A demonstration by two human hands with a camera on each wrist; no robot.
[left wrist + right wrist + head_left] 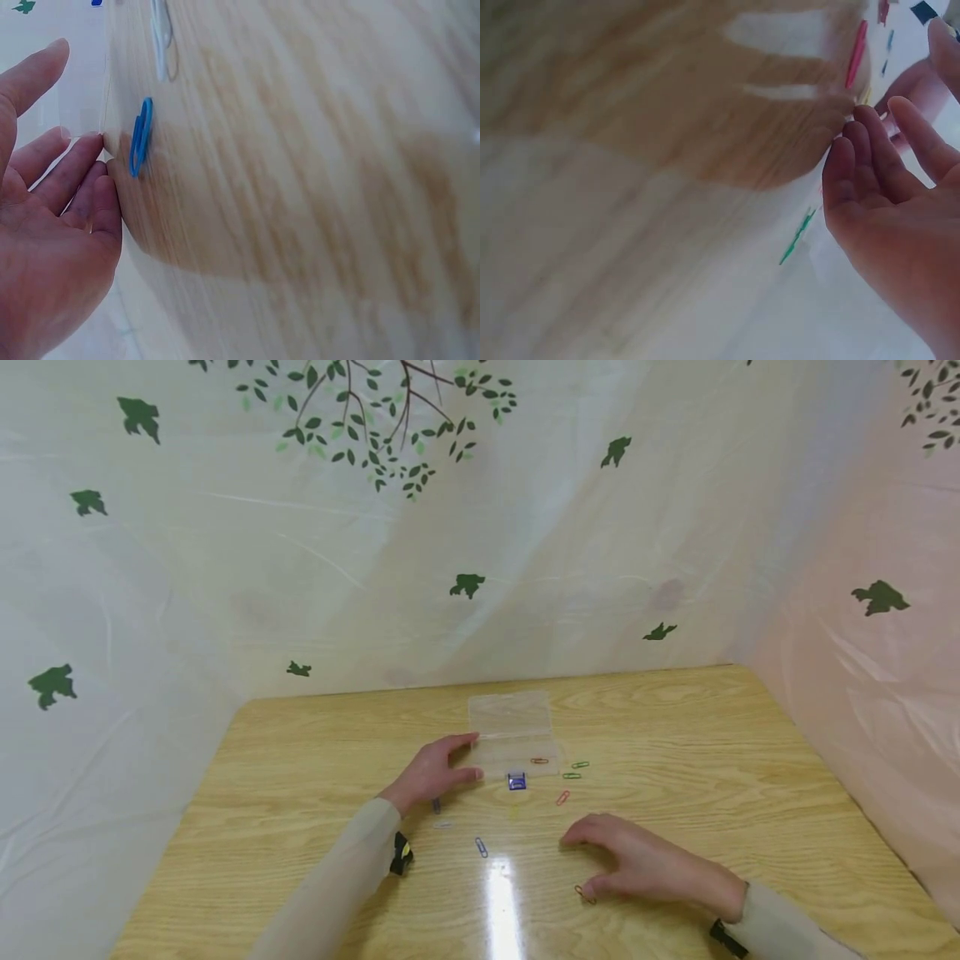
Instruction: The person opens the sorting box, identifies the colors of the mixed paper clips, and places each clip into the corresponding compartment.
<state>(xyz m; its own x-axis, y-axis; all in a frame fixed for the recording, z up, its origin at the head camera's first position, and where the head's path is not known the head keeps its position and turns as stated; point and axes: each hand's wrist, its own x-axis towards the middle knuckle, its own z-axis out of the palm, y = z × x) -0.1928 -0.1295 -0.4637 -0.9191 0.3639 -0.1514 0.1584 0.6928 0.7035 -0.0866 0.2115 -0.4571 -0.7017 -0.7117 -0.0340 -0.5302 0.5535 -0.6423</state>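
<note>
A clear plastic box [512, 717] lies open on the table with its lid folded back. My left hand [437, 770] is at its left edge, thumb and fingers spread apart and fingertips touching or nearly touching it. One orange-red paper clip [539, 761] appears inside the box's front half. My right hand [645, 865] rests low over the table, fingers gently bent, holding nothing visible. Beside its thumb lies a brownish-orange paper clip [585, 895]; whether they touch, I cannot tell. Near the left hand are a dark blue paper clip [141, 137] and a white paper clip [160, 41].
A small blue square item [517, 781] sits at the box's front edge. Two green paper clips [572, 776] lie right of the box, with a pink-red clip [563, 797], a faint yellow one [513, 812] and a blue one [482, 847] nearer. Curtains [337, 593] enclose the wooden table [300, 760].
</note>
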